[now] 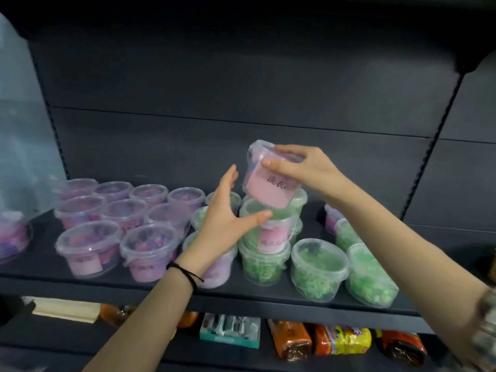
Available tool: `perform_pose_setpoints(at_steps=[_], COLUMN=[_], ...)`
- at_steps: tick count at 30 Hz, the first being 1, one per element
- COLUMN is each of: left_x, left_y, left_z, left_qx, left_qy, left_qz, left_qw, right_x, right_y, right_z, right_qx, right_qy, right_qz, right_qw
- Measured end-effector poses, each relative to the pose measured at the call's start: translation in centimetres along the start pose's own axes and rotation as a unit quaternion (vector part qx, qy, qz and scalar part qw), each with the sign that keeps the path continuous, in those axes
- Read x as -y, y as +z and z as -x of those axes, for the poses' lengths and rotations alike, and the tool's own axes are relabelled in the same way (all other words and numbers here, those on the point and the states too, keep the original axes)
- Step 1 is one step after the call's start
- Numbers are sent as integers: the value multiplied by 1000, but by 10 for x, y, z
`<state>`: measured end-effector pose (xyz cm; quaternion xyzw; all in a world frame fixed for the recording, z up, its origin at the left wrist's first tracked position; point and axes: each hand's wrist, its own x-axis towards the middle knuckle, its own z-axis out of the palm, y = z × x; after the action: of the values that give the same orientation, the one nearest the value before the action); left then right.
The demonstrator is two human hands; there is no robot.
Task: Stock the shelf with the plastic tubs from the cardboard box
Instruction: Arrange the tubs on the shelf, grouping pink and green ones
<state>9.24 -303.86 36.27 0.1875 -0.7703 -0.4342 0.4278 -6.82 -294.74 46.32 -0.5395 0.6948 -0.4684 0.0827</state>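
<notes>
Fingers: right hand [308, 167] pinches tilted pink tub [268, 185] at lid; left hand [222, 218] spread, thumb touching green tub [253, 207] beneath.

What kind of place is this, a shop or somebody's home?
Most likely a shop. The dark shelf sits between slotted uprights, matching lidded tubs stand in rows, the right hand holds a pink-labelled tub, and packaged snacks lie on the level below.
</notes>
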Motion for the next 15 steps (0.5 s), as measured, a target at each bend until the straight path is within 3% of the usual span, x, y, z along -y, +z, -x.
perform_pose_setpoints(at_steps=[8, 11, 15], left_x=[36, 56, 81], left_y=[-105, -148, -205], left_z=[23, 27, 36], left_qx=[-111, -93, -89], left_qy=[-25, -16, -20], left_qz=[-18, -49, -43], left_qw=[993, 994, 995], right_x=[59, 73, 78], right_y=[149, 196, 242], right_z=[4, -2, -14], right_qx=[32, 62, 114], right_qy=[-26, -19, -51], right_qz=[84, 119, 47], right_qw=[996, 991, 991])
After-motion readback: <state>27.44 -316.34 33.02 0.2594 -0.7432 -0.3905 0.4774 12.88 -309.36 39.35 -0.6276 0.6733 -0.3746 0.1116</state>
